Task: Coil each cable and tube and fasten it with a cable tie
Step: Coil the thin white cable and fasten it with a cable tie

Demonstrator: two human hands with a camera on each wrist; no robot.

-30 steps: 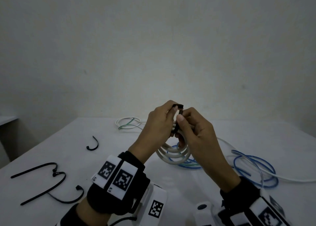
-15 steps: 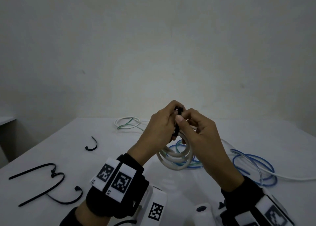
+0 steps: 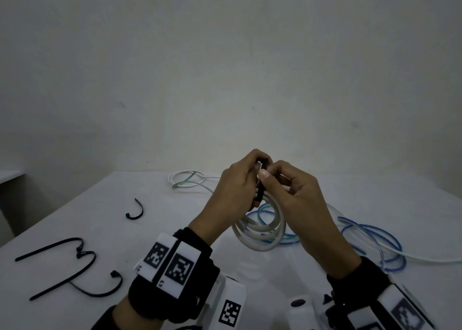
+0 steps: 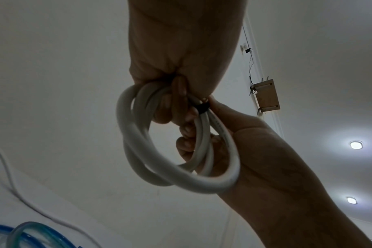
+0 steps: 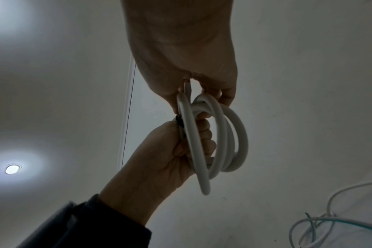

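Observation:
A thick white cable, wound into a coil [image 3: 262, 232], hangs above the table between both hands. My left hand [image 3: 235, 189] grips the coil's top, its fingers curled through the loops [image 5: 204, 134]. A black cable tie [image 3: 261, 189] wraps the bundle there; it shows as a dark band in the left wrist view [image 4: 202, 108]. My right hand [image 3: 295, 194] pinches the tie near its upper end with thumb and forefinger, while its other fingers curl round the coil's strands [image 4: 189, 144]. The tie's head is mostly hidden by the fingertips.
On the white table [image 3: 100, 217] lie loose blue tubing [image 3: 370, 244] at right, a long thin white cable [image 3: 425, 258], and a white and green cable [image 3: 187, 179] at the back. Spare black cable ties [image 3: 62, 262] and a short curved one [image 3: 136, 211] lie at left.
Both hands have stayed on the coil. The fingertips have closed in over the tie's top end, and the coil has tilted and swung slightly.

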